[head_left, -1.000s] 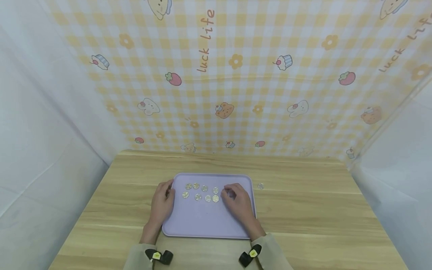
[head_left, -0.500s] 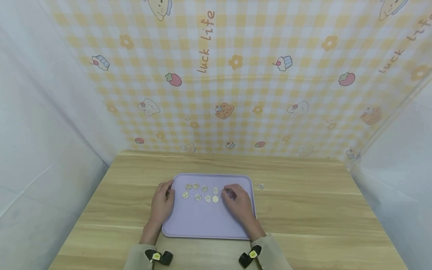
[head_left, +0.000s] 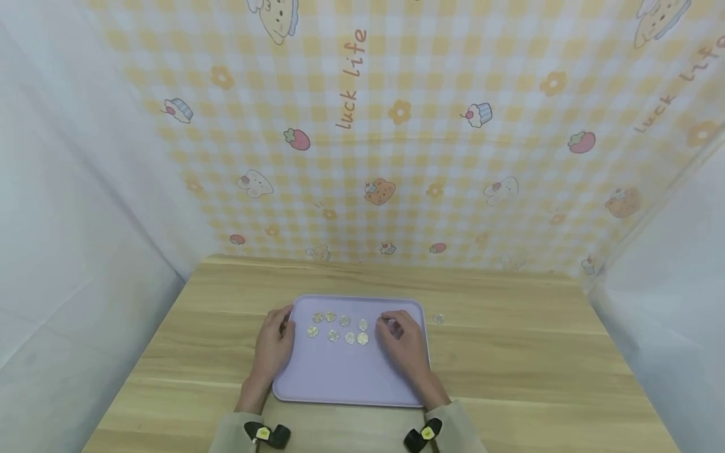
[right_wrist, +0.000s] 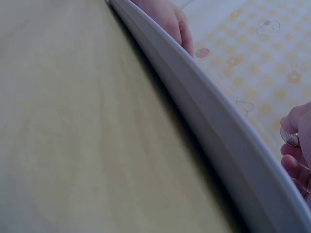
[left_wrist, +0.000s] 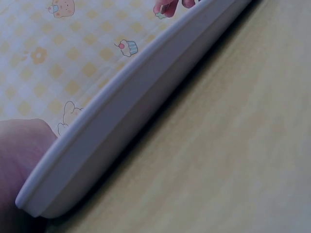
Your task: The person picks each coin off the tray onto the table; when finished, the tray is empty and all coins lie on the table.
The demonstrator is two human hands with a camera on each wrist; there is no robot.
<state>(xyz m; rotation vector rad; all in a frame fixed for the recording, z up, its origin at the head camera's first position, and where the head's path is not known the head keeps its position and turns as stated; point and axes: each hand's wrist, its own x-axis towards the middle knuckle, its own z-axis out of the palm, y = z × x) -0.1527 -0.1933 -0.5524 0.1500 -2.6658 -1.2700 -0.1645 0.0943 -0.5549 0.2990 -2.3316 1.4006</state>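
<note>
A lilac tray (head_left: 345,380) lies flat on the table. In its upper half, several small shiny coin-like discs (head_left: 350,338) form two rough rows. My left hand (head_left: 274,343) grips the tray's left side, its thumb at the rim and its fingers partly hidden. Over the tray's right part is my right hand (head_left: 404,343), just right of the rows. Thumb and forefinger of that hand pinch one small round disc (right_wrist: 290,138), plain in the right wrist view. The left wrist view also catches those fingertips beyond the tray's raised rim.
One more clear disc (head_left: 438,319) lies on the wooden table (head_left: 521,352), right of the tray. A yellow checked cloth (head_left: 419,157) hangs behind the table, with white sheets (head_left: 73,207) at both sides.
The head view has tipped slightly up, so everything sits lower. My right hand has drawn a little to the right of the rows. The left hand and the discs stay in place.
</note>
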